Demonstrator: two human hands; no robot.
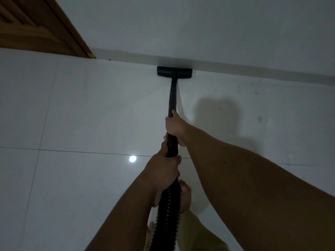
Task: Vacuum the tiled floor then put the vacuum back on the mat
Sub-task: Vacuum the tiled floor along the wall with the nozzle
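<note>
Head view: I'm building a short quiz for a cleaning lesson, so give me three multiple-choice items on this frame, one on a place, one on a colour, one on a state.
1. Where is the flat black vacuum floor head?
A. against the pale skirting at the wall's foot
B. in the middle of the floor
C. on the brown wooden door

2. What colour is the rigid vacuum tube?
A. white
B. black
C. red

3. How do the hands stand?
A. both open
B. only one grips
C. both grip

Key: 1 A, the head's far edge meets the skirting; 2 B, the tube shows black against the glossy white tiled floor; 3 C, the right hand curls round the tube and the left hand grips lower, where the black ribbed hose begins.
</note>
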